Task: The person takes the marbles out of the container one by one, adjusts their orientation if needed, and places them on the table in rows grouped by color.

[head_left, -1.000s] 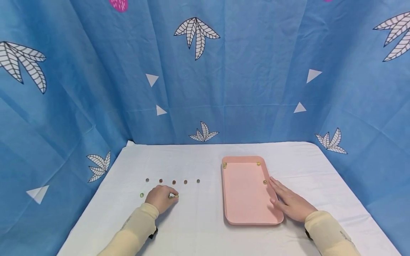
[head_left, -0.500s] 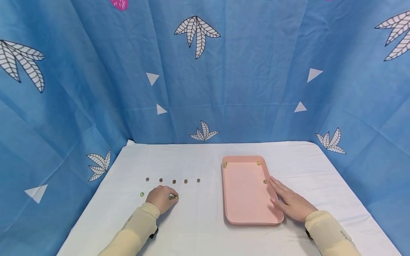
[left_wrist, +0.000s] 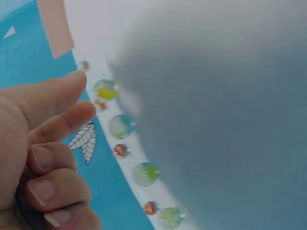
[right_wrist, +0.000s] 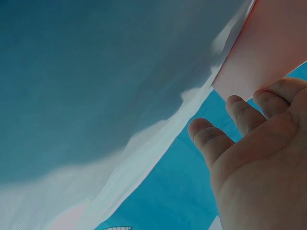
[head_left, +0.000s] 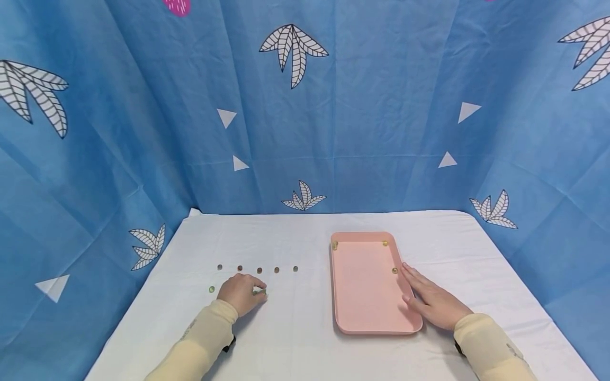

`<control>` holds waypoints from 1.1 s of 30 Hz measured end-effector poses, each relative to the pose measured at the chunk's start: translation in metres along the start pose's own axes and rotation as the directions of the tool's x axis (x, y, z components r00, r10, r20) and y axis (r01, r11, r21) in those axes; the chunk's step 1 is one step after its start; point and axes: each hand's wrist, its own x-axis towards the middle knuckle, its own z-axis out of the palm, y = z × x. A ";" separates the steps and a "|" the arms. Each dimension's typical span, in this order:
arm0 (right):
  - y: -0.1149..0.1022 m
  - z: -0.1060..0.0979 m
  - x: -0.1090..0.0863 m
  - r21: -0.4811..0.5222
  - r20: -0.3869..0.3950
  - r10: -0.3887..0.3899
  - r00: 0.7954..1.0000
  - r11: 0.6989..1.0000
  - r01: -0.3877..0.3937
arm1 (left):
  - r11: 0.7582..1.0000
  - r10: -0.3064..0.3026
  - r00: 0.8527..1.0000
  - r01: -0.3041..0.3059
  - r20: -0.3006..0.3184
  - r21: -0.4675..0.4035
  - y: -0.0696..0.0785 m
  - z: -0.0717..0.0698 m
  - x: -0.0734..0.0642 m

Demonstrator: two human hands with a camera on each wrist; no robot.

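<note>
My left hand [head_left: 240,293] is low over the white cloth, its thumb and index finger held slightly apart beside a green marble [head_left: 263,291]. In the left wrist view a clear marble with a yellow-green swirl [left_wrist: 105,89] stands just past those fingertips, not pinched. The other fingers of that hand are curled and hold nothing. Larger marbles [left_wrist: 146,174] continue in a row along the cloth. My right hand [head_left: 436,304] rests with extended fingers against the right rim of the pink tray [head_left: 369,301]; its fingers show apart in the right wrist view.
Behind the left hand, several small brownish marbles [head_left: 259,270] form a row. Another green marble [head_left: 212,289] lies left of it. Inside the tray, yellowish marbles [head_left: 394,270] sit near the rim. A blue patterned curtain [head_left: 371,132] surrounds the table's back and sides.
The left thumb and index finger have parted a little at the green marble, with the hand staying in nearly the same spot. The right hand and tray have not moved.
</note>
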 end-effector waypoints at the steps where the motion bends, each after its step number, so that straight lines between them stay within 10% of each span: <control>1: 0.000 0.000 0.000 0.000 0.000 -0.001 1.000 1.000 0.001 | 1.000 0.005 1.000 -0.005 -0.005 0.001 0.001 -0.002 0.001; 13: 0.001 0.000 0.001 -0.016 -0.009 -0.014 1.000 1.000 0.014 | 0.997 -0.001 0.999 -0.001 -0.034 -0.080 0.032 -0.033 0.015; 33: -0.001 0.003 0.001 0.000 -0.026 -0.025 0.999 1.000 0.025 | 0.968 0.113 0.994 -0.110 0.000 -0.224 0.106 -0.019 0.049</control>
